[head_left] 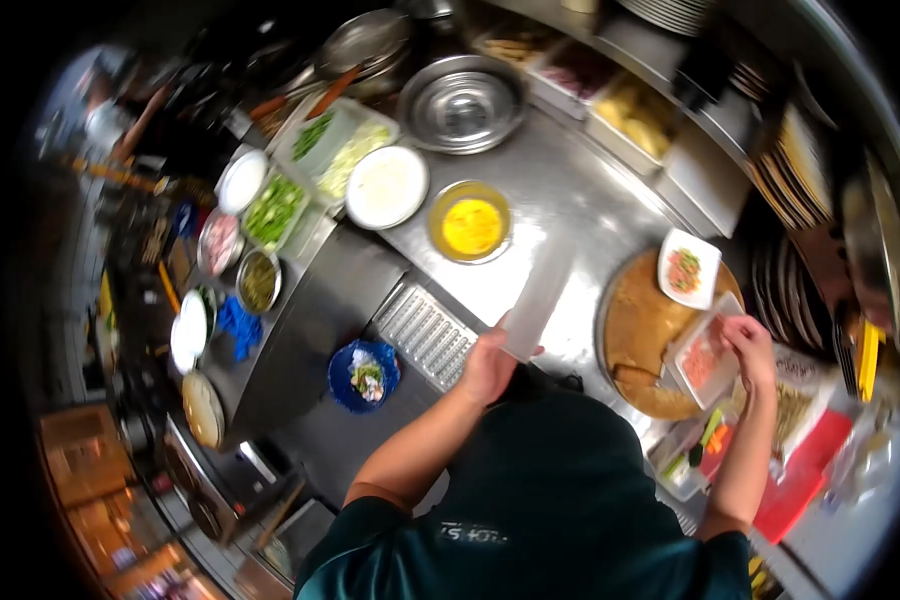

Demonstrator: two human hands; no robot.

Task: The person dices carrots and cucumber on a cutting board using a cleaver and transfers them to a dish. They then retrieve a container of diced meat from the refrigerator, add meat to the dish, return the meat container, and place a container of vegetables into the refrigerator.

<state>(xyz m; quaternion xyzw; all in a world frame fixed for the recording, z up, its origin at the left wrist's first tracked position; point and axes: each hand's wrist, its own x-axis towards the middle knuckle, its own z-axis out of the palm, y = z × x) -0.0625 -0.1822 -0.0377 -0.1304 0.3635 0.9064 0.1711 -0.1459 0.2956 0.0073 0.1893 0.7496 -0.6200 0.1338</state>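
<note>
My left hand [487,368] is closed round the near end of a flat, translucent plastic lid [543,300], which is tilted above the steel counter. My right hand [753,347] is closed at the right rim of a clear plastic container [677,362] over the edge of the chopping board. Small pink diced pieces [703,358] lie in that container; I cannot make out their kind. Just beyond it, a white square bowl [705,258] with pink and green bits stands on the round wooden chopping board [630,310].
A bowl of beaten egg [470,225], a white plate [388,188] and a steel basin [462,105] stand on the counter. A blue bowl [364,376] is at the left. A red board [808,470] lies at the right. Another person [115,120] is far left.
</note>
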